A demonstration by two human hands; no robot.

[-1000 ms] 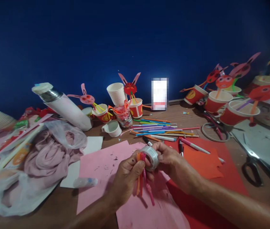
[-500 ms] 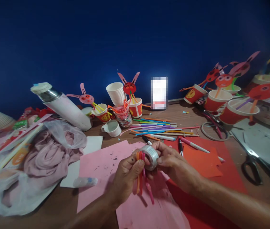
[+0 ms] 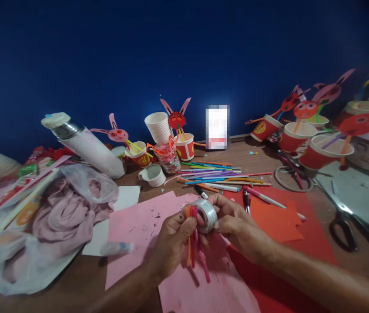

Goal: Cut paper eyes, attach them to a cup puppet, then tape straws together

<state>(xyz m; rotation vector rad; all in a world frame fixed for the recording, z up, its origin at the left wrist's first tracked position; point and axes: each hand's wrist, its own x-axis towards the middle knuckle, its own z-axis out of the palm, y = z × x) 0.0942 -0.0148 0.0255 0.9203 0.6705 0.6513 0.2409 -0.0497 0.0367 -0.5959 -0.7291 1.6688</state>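
My left hand (image 3: 176, 230) pinches a small bundle of orange, red and pink sticks (image 3: 192, 250) between thumb and fingers, their lower ends hanging down. Right beside the bundle, my right hand (image 3: 228, 217) is closed on a roll of clear tape (image 3: 208, 213), gripping its far side. The roll touches the sticks or sits just next to them; I cannot tell which. Below both hands lies a pink paper sheet (image 3: 139, 226) with dark marks, and a red sheet (image 3: 253, 278) is under my right forearm.
Colored sticks (image 3: 220, 174) and markers lie behind my hands. Large scissors (image 3: 344, 213) rest at right. Red paper cups (image 3: 297, 134) with paper animal faces stand at the back. At left are a white flask (image 3: 86, 145), a plastic bag (image 3: 18, 269) and pink cloth (image 3: 67, 217).
Hardly anything differs. The tape roll and the sticks have shifted very slightly in my hands, and the pink stick's lower end hangs a little lower.
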